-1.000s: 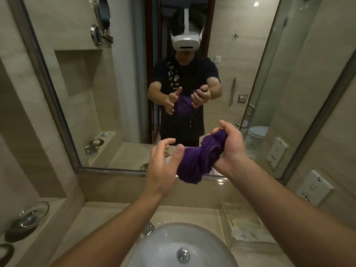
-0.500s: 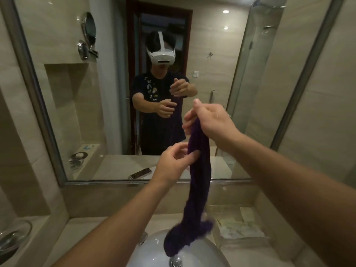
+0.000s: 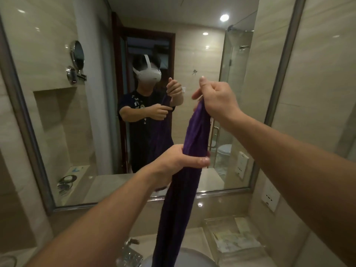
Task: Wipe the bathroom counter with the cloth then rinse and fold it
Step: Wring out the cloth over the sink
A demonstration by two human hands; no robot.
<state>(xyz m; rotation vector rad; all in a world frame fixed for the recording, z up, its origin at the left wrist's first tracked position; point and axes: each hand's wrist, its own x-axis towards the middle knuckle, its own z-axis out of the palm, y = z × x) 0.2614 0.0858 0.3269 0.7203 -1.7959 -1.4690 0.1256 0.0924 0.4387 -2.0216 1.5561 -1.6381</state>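
A: From the head view, where is the purple cloth?

B: It hangs in a long twisted rope above the white basin. The right hand pinches its top end, fingers curled tight round the bunched fabric, raised in front of the wall mirror. The left hand is wrapped round the rope lower down, thumb across the front and fingers closed on it. The tail drops past the bottom edge of the frame, so I cannot tell whether it touches the basin.

A: Which step is this, in your judgement?

B: It looks like wringing or stripping water out after the rinse, held over the basin so drips fall in. The counter shows a shine near the mirror, though I cannot say whether it is wet. Folding has not begun; the cloth is roped, not flat.

A: What does the next move call for?

B: Probably sliding the left grip downward to squeeze the length, then opening the cloth out by its corners. Both hands would need to loosen and find an edge, keeping the tail clear of the chrome tap and the clear tray beside the basin.

A: Anything else nearby?

B: A round shaving mirror on the left wall and a socket on the right.
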